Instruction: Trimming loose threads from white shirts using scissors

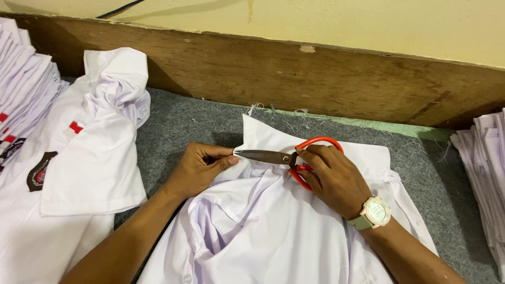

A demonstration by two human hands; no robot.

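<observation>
On grey felt: white cotton shirt (273,231), collar edge pinched by left hand (202,168) fingers. Right hand (331,179), fingers curled through the handles, holds orange-handled steel scissors (286,158); blades closed, lying horizontally, tips touching left thumb.

Two hands are seen, the left hand (202,167) and the right hand (331,176). One pair of scissors (286,158) with red handles is counted. One wristwatch (374,211) is worn. One white shirt (263,226) is spread under the hands, and one more shirt (94,152) is laid to the left. Two stacks of folded white garments are seen, one at the left edge (23,84) and one at the right edge (486,173).
</observation>
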